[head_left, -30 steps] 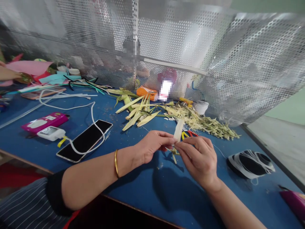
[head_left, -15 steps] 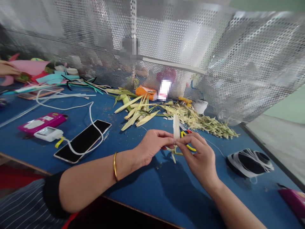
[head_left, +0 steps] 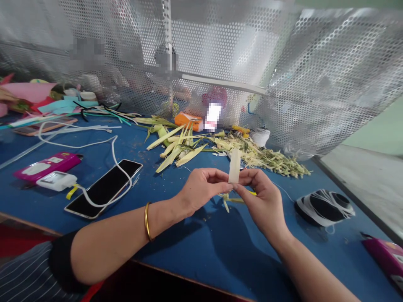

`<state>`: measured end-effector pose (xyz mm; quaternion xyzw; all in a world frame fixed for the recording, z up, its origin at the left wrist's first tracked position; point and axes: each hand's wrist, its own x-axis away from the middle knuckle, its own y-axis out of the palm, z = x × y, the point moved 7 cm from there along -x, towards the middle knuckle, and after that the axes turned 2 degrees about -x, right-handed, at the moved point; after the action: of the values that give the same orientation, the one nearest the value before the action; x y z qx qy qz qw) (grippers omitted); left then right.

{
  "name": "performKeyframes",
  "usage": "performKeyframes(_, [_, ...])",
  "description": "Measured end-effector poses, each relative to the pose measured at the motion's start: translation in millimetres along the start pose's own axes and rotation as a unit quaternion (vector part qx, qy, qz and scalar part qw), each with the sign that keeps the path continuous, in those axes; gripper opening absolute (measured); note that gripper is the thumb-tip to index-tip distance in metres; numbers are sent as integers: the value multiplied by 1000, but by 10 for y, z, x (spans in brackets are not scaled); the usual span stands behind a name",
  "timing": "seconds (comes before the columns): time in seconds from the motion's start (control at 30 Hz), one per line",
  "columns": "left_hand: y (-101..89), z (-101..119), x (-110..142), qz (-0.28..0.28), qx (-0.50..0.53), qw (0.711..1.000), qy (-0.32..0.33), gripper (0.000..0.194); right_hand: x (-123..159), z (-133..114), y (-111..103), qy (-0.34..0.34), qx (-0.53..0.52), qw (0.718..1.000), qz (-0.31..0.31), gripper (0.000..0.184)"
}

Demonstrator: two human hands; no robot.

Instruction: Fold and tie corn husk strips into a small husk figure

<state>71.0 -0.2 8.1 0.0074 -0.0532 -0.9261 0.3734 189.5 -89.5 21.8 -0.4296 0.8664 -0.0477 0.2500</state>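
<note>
A pale strip of corn husk point(head_left: 234, 165) stands upright between my two hands. My left hand point(head_left: 201, 188), with a gold bangle at the wrist, pinches its lower end between thumb and fingers. On the other side, my right hand point(head_left: 262, 199) pinches the same end, thumb tip close to the left thumb. Behind and below the fingers lie thin husk scraps point(head_left: 226, 203) and a bit of a yellow-handled tool point(head_left: 252, 193), mostly covered by my right hand. Larger yellow-green corn husks point(head_left: 179, 147) lie farther back on the blue table.
A heap of shredded husk point(head_left: 273, 161) lies at the back right, before a perforated metal screen point(head_left: 217, 50). To the right stands a spool of white thread point(head_left: 324, 208). On the left are a phone point(head_left: 103, 188), a white cable and a magenta pack point(head_left: 47, 167). Another person's hand point(head_left: 8, 95) shows far left.
My right hand's fingers have moved behind the husk strip, covering most of the yellow-handled tool. The strip stays between both hands. The whole view has shifted slightly.
</note>
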Motion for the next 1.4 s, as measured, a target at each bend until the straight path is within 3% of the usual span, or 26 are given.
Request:
performKeyframes(0.2, [-41, -23, -32, 13, -13, 1000, -4, 10, -3, 55, 40, 48, -58, 997, -27, 17])
performKeyframes(0.4, [-37, -31, -24, 18, -6, 1000, -5, 8, 4, 55, 30, 47, -58, 997, -12, 17])
performKeyframes(0.57, [12, -24, -11, -11, -23, 1000, -7, 18, 13, 22, 33, 51, -74, 996, -4, 17])
performKeyframes(0.77, [-20, -37, -27, -3, -1, 1000, -12, 17, 1, 60, 86, 55, -115, 991, -40, 18])
performKeyframes(0.83, [-27, -58, -32, -1, 34, 999, -31, 18, 5, 31, 83, 22, -89, 995, -48, 13])
performKeyframes(0.93, [-36, -106, -39, 0, 79, 995, -68, 21, 32, -124, 47, -97, 24, 994, -39, 9])
performKeyframes(1.03, [-32, -150, -41, -10, 113, 989, -98, 21, 103, -310, 72, -242, 146, 958, -44, 13])
performKeyframes(1.1, [-22, -173, -34, -20, 132, 984, -117, 20, 139, -366, 100, -298, 184, 935, -56, 18])
performKeyframes(1.4, [39, -243, 15, -43, 169, 967, -188, 15, 173, -419, 103, -359, 234, 903, -37, 18])
